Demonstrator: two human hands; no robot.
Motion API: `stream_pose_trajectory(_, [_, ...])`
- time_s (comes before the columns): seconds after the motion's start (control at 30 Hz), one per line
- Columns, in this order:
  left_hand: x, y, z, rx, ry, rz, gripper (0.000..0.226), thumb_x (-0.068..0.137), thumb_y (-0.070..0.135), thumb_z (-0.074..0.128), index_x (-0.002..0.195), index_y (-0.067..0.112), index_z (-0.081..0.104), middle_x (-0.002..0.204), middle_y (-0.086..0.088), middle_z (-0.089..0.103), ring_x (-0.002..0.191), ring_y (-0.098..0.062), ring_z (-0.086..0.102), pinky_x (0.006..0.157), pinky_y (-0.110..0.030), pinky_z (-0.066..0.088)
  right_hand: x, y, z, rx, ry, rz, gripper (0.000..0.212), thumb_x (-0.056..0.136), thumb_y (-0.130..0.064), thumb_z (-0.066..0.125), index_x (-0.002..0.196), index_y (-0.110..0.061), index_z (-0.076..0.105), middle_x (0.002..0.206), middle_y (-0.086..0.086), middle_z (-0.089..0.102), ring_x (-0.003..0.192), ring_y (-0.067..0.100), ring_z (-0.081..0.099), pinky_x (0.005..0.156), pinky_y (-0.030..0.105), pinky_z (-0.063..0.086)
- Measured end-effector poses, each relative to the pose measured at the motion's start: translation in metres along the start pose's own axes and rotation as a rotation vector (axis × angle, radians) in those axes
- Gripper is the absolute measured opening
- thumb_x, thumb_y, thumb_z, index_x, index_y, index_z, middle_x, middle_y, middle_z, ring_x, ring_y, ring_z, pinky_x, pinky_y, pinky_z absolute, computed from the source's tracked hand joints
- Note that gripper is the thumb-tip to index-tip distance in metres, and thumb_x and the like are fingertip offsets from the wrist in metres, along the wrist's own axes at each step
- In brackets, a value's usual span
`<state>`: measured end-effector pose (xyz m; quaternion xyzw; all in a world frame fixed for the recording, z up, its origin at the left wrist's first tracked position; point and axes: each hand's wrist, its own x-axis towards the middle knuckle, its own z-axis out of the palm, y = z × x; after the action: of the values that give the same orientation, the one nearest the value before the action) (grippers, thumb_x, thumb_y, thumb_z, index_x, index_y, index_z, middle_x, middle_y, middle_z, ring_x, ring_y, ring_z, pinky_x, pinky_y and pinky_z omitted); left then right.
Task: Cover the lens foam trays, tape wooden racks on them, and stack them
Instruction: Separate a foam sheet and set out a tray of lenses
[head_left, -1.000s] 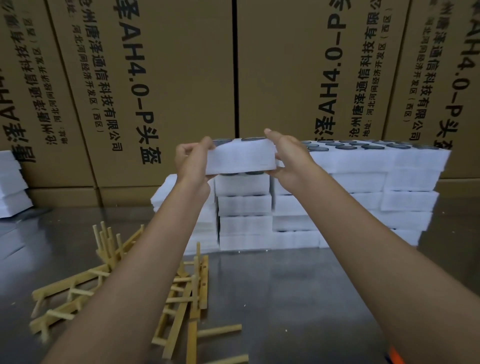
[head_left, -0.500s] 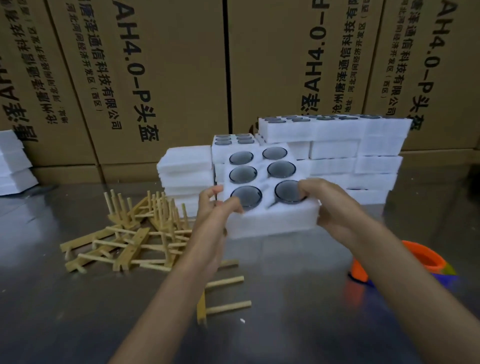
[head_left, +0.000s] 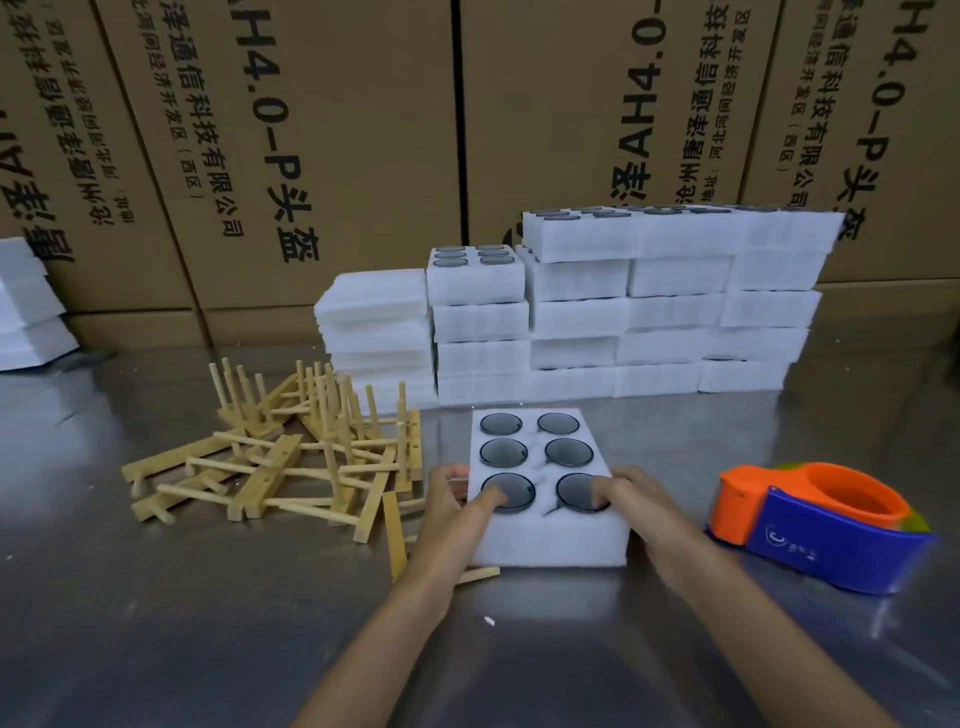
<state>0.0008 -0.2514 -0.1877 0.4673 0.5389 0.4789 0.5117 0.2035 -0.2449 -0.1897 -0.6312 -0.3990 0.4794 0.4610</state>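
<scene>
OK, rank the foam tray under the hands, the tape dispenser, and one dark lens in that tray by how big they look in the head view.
1. Foam tray, largest.
2. Tape dispenser, clearly smaller in spread, though it sits about as near the camera.
3. Lens, by far the smallest; six of them fit in the tray.

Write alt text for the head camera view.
Both hands, left and right, grip a white foam tray of six dark lenses on a metal table. Wooden racks lie piled left, a tape dispenser right, stacked foam trays behind.
</scene>
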Motion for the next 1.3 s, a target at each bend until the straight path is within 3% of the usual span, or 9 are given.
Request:
stream_pose_trajectory(0.17, [0.016,0.002,-0.011,0.138,0.005,0.039,0.028,0.086,0.031,0.067,0.108,0.035,0.050,0.103,0.009,0.060,0.089,-0.005,0.060,0.061,-0.020,0.041,0.013,0.006,0.009,0.030,0.027,-0.026,0.041,0.060,-0.023,0.066,0.100,-0.014,0.061,0.090,0.003,0.064,0.073,0.017,0.061,0.064,0.029,0.045])
stream_pose_trajectory(0.4, [0.023,0.013,-0.026,0.397,-0.019,0.136,0.026,0.087,0.051,0.060,0.103,0.030,0.057,0.104,0.011,0.061,0.094,0.000,0.058,0.074,-0.024,0.041,0.033,0.000,0.013,0.076,0.060,-0.044,0.042,0.052,-0.021,0.060,0.092,-0.010,0.069,0.078,0.002,0.067,0.068,0.021,0.059,0.063,0.029,0.045])
stream_pose_trajectory(0.5, [0.040,0.059,-0.039,0.577,0.017,0.353,0.023,0.083,0.056,0.051,0.095,0.037,0.058,0.096,0.018,0.062,0.084,0.002,0.058,0.065,-0.024,0.043,0.046,-0.002,0.007,0.098,0.101,-0.078,0.010,0.064,-0.008,0.061,0.068,-0.014,0.068,0.065,0.000,0.062,0.059,0.019,0.054,0.056,0.026,0.042])
stream_pose_trajectory(0.53, [0.054,0.081,-0.046,0.638,0.101,0.457,0.020,0.083,0.053,0.051,0.096,0.038,0.057,0.097,0.019,0.061,0.085,0.002,0.057,0.063,-0.025,0.044,0.051,-0.001,0.005,0.099,0.110,-0.087,0.015,0.069,-0.003,0.061,0.064,-0.015,0.067,0.063,0.000,0.062,0.058,0.019,0.053,0.056,0.026,0.042])
stream_pose_trajectory(0.67, [0.143,0.160,-0.075,0.921,0.388,0.635,0.044,0.091,0.032,0.060,0.131,0.019,0.050,0.132,-0.003,0.054,0.118,-0.022,0.051,0.095,-0.042,0.044,0.060,0.003,0.000,0.084,0.082,-0.119,0.013,0.070,-0.003,0.064,0.070,-0.013,0.071,0.063,0.000,0.067,0.057,0.016,0.058,0.055,0.027,0.044])
stream_pose_trajectory(0.83, [0.223,0.173,-0.104,1.311,0.246,0.379,0.056,0.099,0.020,0.046,0.151,0.005,0.030,0.158,-0.014,0.029,0.144,-0.031,0.026,0.118,-0.042,0.022,0.065,0.001,-0.001,0.079,0.057,-0.099,0.031,0.057,-0.012,0.065,0.087,-0.014,0.073,0.075,0.004,0.072,0.068,0.019,0.062,0.062,0.029,0.046])
stream_pose_trajectory(1.0, [0.227,0.158,-0.111,1.355,0.256,0.492,0.043,0.100,0.016,0.036,0.141,0.015,0.049,0.132,-0.016,0.056,0.101,-0.032,0.053,0.078,-0.034,0.044,0.064,0.000,0.001,0.067,0.053,-0.091,0.047,0.047,-0.020,0.060,0.092,-0.016,0.072,0.087,0.010,0.073,0.076,0.021,0.063,0.070,0.032,0.047])
stream_pose_trajectory(1.17, [0.208,0.160,-0.108,1.331,0.355,0.600,0.044,0.099,0.010,0.035,0.141,0.011,0.049,0.103,-0.022,0.064,0.088,-0.039,0.059,0.072,-0.042,0.052,0.058,0.002,0.002,0.091,0.048,-0.105,0.045,0.052,-0.022,0.063,0.096,-0.017,0.071,0.097,0.015,0.073,0.078,0.021,0.065,0.075,0.034,0.048])
stream_pose_trajectory(1.3, [0.168,0.167,-0.105,1.355,0.595,0.749,0.026,0.097,0.003,0.038,0.118,0.000,0.055,0.078,-0.017,0.057,0.064,-0.033,0.053,0.055,-0.041,0.045,0.055,0.007,-0.001,0.124,0.028,-0.124,0.027,0.076,-0.010,0.071,0.102,-0.018,0.071,0.104,0.015,0.073,0.087,0.025,0.071,0.081,0.040,0.054])
